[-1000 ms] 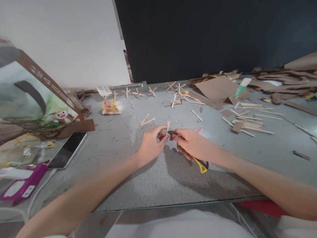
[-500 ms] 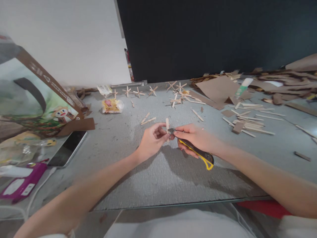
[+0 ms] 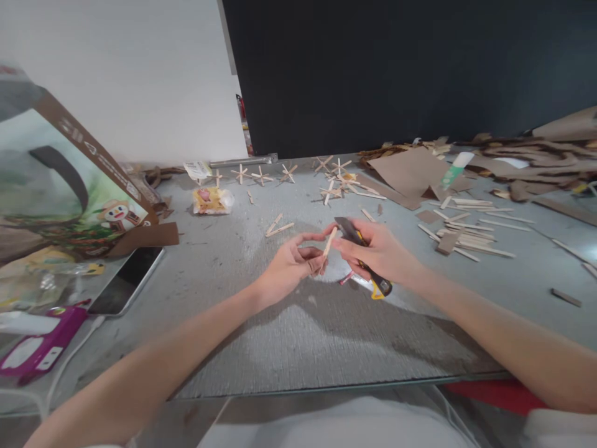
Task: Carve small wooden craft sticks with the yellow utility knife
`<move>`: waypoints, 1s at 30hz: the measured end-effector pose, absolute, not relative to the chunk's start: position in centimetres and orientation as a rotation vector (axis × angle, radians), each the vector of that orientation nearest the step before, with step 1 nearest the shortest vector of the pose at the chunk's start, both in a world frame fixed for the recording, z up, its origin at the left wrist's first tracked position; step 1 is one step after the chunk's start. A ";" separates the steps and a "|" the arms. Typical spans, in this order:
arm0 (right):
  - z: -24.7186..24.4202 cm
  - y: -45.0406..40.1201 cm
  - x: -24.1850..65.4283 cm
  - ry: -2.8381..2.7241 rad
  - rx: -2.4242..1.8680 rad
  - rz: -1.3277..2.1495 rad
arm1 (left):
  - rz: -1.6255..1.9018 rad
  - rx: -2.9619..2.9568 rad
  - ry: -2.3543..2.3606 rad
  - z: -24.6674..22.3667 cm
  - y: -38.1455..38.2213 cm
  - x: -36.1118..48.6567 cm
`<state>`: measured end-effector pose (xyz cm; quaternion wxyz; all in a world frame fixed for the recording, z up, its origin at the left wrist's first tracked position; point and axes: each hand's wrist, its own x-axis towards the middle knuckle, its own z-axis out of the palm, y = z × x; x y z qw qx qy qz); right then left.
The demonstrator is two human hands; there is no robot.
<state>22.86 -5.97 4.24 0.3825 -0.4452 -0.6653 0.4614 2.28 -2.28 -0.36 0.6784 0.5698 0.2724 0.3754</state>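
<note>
Wooden stick (image 3: 330,242) slants in the left hand (image 3: 293,262), lower end indistinct.

Bare-handed person, two arms in view. Left grip (image 3: 293,264) and right grip (image 3: 379,250): bare hands, slim fingers; nails too small to read. Left forearm (image 3: 196,336) and right forearm (image 3: 471,305) bare too: slender, narrow at the wrist, outlines a bit soft. Left sleeve (image 3: 105,445): whitish sliver only, below the near edge of the counter (image 3: 261,354), toward its left end, cut off by frame. Right sleeve (image 3: 559,429): more showing, below the same edge near the right end; off-white, grey in shade, plain where visible. Body garment (image 3: 345,429), below mid near edge: pale grey-white, rounded outline, soft cloth. Can't tell top from lap wear.
</note>
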 end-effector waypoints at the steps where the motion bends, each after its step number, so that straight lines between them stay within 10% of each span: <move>1: 4.4 -6.0 22.8 -1.749 -1.172 1.131 | 0.818 1.259 0.598 -0.4 -2.3 2.3; 30: 3.6 -7.4 21.0 -1.875 -1.313 1.174 | 1.030 1.848 0.772 -1.0 -3.6 2.5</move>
